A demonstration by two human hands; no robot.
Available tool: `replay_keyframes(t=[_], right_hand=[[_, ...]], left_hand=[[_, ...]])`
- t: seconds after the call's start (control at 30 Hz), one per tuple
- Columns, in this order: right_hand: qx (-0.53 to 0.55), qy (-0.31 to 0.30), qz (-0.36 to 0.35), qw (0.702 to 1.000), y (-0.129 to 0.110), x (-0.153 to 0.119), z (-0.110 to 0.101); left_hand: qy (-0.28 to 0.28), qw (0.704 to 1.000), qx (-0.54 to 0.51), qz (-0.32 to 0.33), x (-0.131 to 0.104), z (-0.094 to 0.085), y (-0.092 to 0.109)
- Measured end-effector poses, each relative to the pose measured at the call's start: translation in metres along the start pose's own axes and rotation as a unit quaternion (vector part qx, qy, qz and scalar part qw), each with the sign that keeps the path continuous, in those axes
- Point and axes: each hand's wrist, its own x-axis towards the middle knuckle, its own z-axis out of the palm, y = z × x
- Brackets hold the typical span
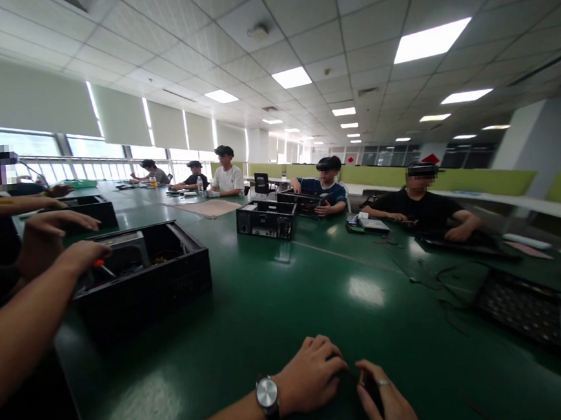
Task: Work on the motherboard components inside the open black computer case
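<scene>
Your left hand [310, 372], watch at the wrist, lies curled on the green table [268, 301] touching a small dark object [367, 384] near the bottom edge, which your right hand [387, 402] grips in closed fingers.

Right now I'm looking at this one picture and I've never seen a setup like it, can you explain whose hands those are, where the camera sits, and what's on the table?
There is no machine here: the single picture comes from a camera worn on a person's head, looking forward and down.

At the bottom edge are that person's own hands. The left hand, with a wristwatch, and the right hand, with a ring, are closed together on a small dark object; I cannot tell what it is.

They rest on a long green table. On it lie an open black computer case, a second case and a dark perforated panel. The arms at left belong to a co-worker, whose hand holds a red-handled tool. More people sit along the table.
</scene>
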Motion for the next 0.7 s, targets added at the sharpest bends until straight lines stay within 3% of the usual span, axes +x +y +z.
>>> replay_keyframes(t=[0.7], right_hand=[[0.011,-0.045,0.068,0.997,-0.012,-0.003,-0.005]], left_hand=[[0.016,1.0,0.014,-0.023,0.0,-0.003,-0.002]])
